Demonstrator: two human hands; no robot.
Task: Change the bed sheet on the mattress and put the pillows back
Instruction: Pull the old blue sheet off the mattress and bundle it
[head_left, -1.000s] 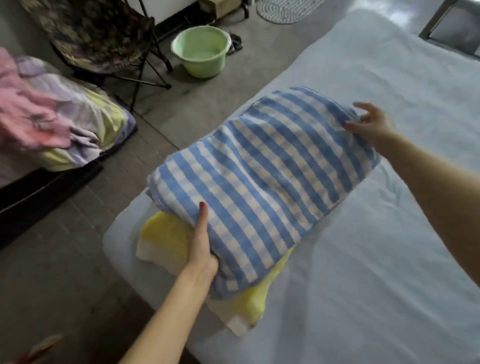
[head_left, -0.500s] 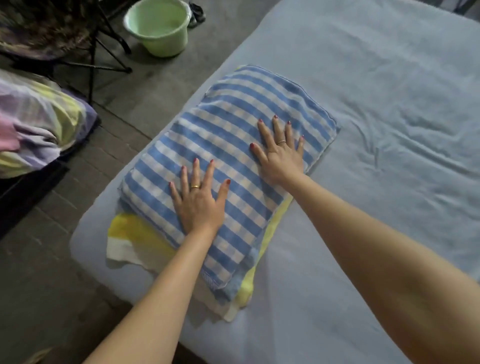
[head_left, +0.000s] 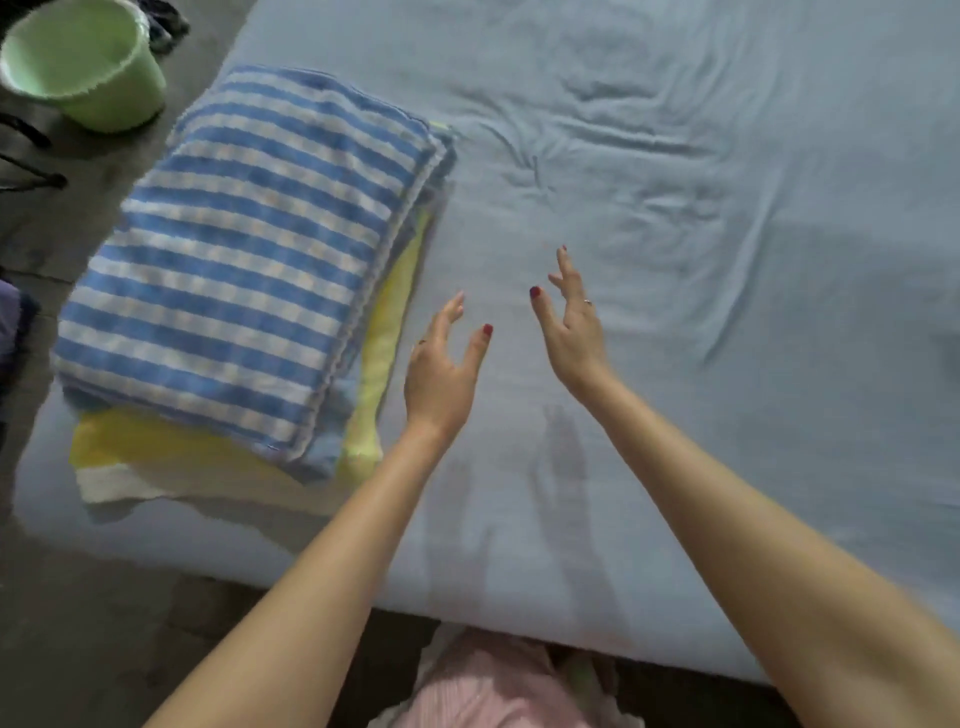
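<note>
Pillows sit stacked at the left end of the mattress; a green bucket (head_left: 88, 67) stands on the grey floor (head_left: 78, 623) at the far left, beside the bed; the blue-and-white checked pillow (head_left: 244, 260) lies flat on top of a yellow pillow (head_left: 379, 343), whose edges show along its near and right sides; no label or writing can be read on either; just right of the stack, the left hand (head_left: 441, 374) hangs above the pale blue sheet (head_left: 727, 260), fingers loose and spread, holding nothing; the right hand (head_left: 574, 327) is close beside it, likewise spread and empty; the sheet covers the mattress, creased toward the right; pink cloth (head_left: 493, 686) shows at the bottom edge
</note>
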